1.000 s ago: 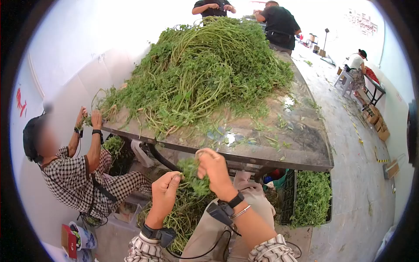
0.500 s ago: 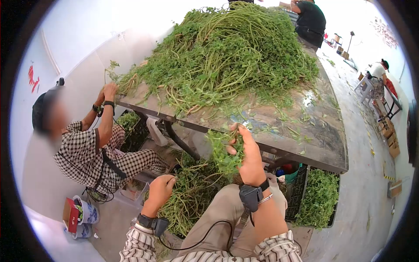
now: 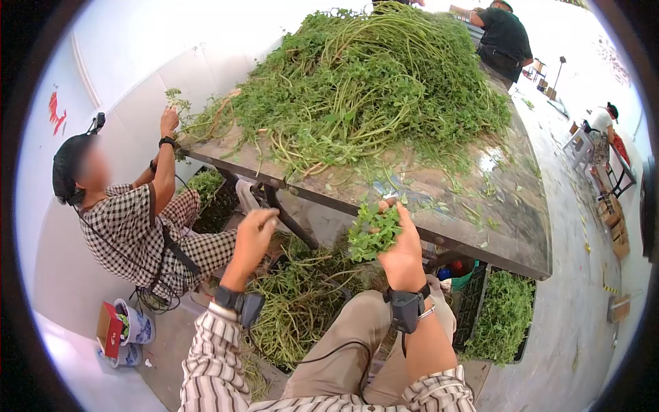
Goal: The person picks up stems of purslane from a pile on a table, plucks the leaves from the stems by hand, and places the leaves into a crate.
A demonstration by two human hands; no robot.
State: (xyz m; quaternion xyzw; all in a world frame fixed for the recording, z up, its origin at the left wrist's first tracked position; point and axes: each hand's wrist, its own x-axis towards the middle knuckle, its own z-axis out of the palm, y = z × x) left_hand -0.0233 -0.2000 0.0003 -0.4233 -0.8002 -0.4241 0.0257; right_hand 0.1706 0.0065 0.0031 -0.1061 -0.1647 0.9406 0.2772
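A bunch of green leafy sprigs [image 3: 373, 232] is gripped in my right hand [image 3: 401, 250], just off the near edge of the table [image 3: 473, 230]. My left hand [image 3: 255, 237] is raised to the left of it, fingers curled together; whether anything small is between them cannot be made out. Below my left hand, a heap of stems [image 3: 295, 312] lies near the floor in front of my knees. The large pile of green plants [image 3: 384, 89] covers much of the table beyond both hands.
At the left sits a person in checked clothes [image 3: 123, 230], hands raised at the table corner. A crate of greens [image 3: 504, 316] stands right of my legs. Buckets [image 3: 141, 327] stand lower left. Another person [image 3: 504, 38] is behind the table, and one [image 3: 600, 130] farther right.
My left hand has risen and moved away from the stem heap. My right hand has shifted slightly right, still with the sprigs. The seated person's nearer hand has lifted.
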